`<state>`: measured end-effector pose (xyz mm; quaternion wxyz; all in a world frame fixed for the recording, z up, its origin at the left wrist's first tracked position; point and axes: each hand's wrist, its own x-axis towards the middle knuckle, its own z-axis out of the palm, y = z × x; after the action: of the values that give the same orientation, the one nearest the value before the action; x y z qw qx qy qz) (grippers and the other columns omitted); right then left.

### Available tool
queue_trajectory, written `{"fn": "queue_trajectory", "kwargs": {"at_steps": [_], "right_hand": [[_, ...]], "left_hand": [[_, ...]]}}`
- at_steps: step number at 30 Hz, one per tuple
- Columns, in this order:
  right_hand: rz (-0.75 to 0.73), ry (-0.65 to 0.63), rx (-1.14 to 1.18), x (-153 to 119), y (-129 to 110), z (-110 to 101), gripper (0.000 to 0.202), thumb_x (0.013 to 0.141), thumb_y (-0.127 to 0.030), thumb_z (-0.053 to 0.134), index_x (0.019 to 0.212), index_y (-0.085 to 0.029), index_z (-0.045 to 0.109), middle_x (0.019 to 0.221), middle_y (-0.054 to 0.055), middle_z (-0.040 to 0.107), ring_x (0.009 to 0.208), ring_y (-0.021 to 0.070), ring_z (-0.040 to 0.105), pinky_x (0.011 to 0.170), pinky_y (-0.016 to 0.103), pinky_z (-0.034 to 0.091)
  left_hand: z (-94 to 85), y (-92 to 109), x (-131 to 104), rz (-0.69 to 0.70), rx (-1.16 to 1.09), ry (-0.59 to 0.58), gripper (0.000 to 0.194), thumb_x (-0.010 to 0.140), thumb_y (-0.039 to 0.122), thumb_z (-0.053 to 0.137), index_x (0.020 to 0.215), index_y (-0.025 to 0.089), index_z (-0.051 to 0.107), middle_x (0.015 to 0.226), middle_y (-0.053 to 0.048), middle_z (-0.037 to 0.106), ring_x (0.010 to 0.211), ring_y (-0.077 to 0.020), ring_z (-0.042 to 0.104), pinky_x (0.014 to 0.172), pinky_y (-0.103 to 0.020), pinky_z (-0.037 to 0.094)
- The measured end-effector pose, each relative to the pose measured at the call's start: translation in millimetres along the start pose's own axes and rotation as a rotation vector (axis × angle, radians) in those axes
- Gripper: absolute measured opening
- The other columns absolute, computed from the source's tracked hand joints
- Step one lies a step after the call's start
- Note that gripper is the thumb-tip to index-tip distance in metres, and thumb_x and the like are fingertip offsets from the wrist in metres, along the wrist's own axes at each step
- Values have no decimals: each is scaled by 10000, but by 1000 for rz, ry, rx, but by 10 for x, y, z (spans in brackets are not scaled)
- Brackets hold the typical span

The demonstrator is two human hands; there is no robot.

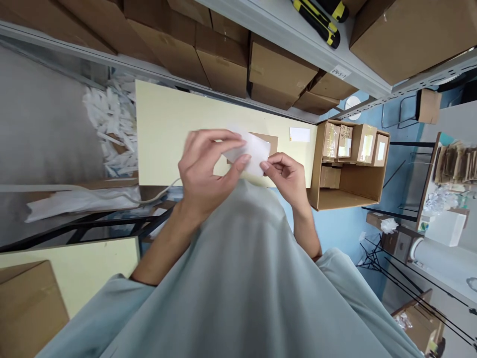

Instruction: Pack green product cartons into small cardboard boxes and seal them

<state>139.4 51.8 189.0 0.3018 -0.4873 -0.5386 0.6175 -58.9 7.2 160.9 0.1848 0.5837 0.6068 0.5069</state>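
Observation:
Over the pale yellow table (167,124), both hands hold a small white paper sheet (257,149), slightly translucent and blurred, perhaps a label. My left hand (208,169) grips its left side between thumb and fingers. At the sheet's lower right corner, my right hand (285,171) pinches with thumb and index finger, the other fingers curled in. Behind the sheet lies a flat brown cardboard piece (273,142), mostly covered by the sheet and left hand. A white label (299,134) rests on the table farther right.
An open carton (348,196) with several small labelled boxes stands at the table's right end. Above runs a shelf (283,40) with cardboard boxes under it and a yellow-black utility knife (318,22) on it. White paper scraps (114,124) are heaped at left. A cable (156,198) crosses there.

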Motion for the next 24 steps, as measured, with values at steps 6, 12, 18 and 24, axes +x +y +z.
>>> {"fn": "queue_trajectory", "kwargs": {"at_steps": [6,12,18,24], "right_hand": [[-45,6,63,76,51,-78,507,958,-745,873,949,-254,748,923,2,718,852,171,721,856,354,671],[-41,-35,43,97,143,-81,495,955,-733,887,1072,-265,776,1099,42,768,1066,209,768,1017,405,701],[-145,-120,3,107,227,-126,418,1003,-689,861,1104,-288,807,1242,66,737,1156,217,762,1087,442,715],[-198,-163,-39,109,240,-136,363,1054,-648,821,1108,-289,818,1216,67,720,1187,224,736,1094,445,703]], "left_hand": [[28,84,-83,-13,-214,-244,202,1101,477,798,1209,326,878,1254,-32,866,1143,-252,843,1075,-434,712],[128,58,-83,-18,-197,-150,177,1080,353,826,1244,357,895,1267,-26,868,1143,-246,850,1083,-438,724],[74,91,-5,-37,-187,-179,153,1070,402,827,1184,336,906,1212,-41,871,1134,-265,852,1062,-442,733],[31,121,13,-45,-193,-206,161,1085,407,809,1200,352,906,1213,-37,872,1129,-259,854,1059,-426,734]]}}
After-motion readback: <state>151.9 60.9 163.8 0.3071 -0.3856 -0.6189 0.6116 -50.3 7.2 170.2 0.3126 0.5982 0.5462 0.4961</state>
